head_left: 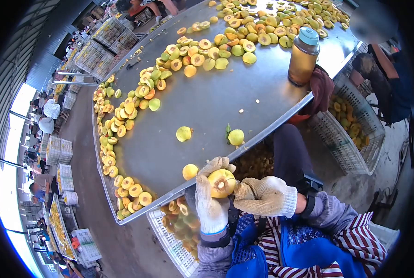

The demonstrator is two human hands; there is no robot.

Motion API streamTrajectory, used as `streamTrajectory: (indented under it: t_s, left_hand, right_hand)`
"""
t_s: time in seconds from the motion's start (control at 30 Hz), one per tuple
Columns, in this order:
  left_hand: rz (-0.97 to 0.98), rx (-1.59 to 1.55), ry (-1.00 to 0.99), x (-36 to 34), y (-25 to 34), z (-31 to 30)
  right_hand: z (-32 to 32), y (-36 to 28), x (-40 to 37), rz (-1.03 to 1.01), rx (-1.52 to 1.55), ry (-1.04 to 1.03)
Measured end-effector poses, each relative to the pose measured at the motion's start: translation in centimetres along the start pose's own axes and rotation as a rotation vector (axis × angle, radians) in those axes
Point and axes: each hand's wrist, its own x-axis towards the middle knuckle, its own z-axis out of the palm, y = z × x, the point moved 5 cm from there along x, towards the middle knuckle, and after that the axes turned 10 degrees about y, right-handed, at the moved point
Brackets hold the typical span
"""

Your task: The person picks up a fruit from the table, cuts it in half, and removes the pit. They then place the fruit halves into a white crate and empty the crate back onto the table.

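Observation:
My left hand (211,197), in a white work glove, has its fingers curled round a yellow peach (222,183) just off the table's near edge. A round, paler patch shows in the middle of the peach's upward face. Beside it, my right hand (267,197), in a soiled glove, is closed with its fingertips against the peach's right side. Whatever those fingers may hold is hidden. Close by on the metal table (165,157) lie a whole yellow fruit (190,172), a greenish one (184,134) and another (236,137) with a leaf.
Halved peaches (197,59) line the table's far and left sides. A teal-lidded bottle (304,56) stands at the right edge by a dark cloth (321,88). Crates of fruit sit below, one on the right (374,155) and one on the left (163,236). A person (397,78) sits at right.

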Motion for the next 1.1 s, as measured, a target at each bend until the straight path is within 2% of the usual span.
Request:
streamTrajectory:
  t_s: [0.1, 0.2, 0.3, 0.4, 0.5, 0.6, 0.67, 0.73, 0.87, 0.93, 1.0, 1.03, 1.1]
  left_hand:
    - [0.104, 0.023, -0.009, -0.8, 0.1, 0.3]
    - [0.155, 0.027, 0.039, -1.4, -0.1, 0.7]
    - [0.307, 0.045, 0.068, -2.5, 0.2, 1.7]
    - [0.37, 0.147, -0.012, -2.6, 1.1, 2.4]
    - [0.272, 0.227, -0.089, -2.0, 1.9, 2.8]
    - [0.366, 0.286, -0.192, -2.0, 2.3, 3.0]
    - [0.253, 0.25, -0.264, -2.0, 2.8, 3.4]
    - [0.16, 0.31, -0.293, -1.7, 2.7, 3.6]
    - [0.707, 0.368, -0.323, -2.1, 3.1, 3.8]
    - [0.655, 0.29, -0.308, -2.5, 2.7, 4.1]
    - [0.608, 0.256, -0.334, -2.5, 2.6, 4.4]
    - [0.34, 0.101, -0.39, -2.4, 2.2, 4.6]
    - [0.124, -0.1, -0.365, -2.1, 1.2, 3.9]
  right_hand:
    - [-0.1, -0.9, -0.1, -0.027, -0.021, -0.011]
    - [-0.1, -1.6, -0.1, 0.128, -0.136, -0.061]
    - [0.5, -1.3, -0.7, 0.316, 0.246, -0.149]
    - [0.7, -1.8, -1.1, 0.485, 0.357, -0.358]
    - [1.2, -1.2, -1.4, 0.519, 0.453, -0.455]
    - [0.7, -1.6, -1.7, 0.637, 0.598, -0.597]
    - [0.8, -0.4, -2.3, 0.725, 0.697, -0.722]
    - [1.3, 0.6, -2.7, 0.703, 0.887, -0.725]
    - [2.2, 3.1, -3.6, 0.77, 1.238, -0.836]
    - [1.7, 1.9, -3.1, 0.778, 1.186, -0.841]
    - [1.7, 2.3, -3.1, 0.764, 1.208, -0.754]
    - [1.4, 1.8, -3.3, 0.769, 1.172, -0.667]
    - [1.6, 1.4, -3.5, 0.7, 1.091, -0.639]
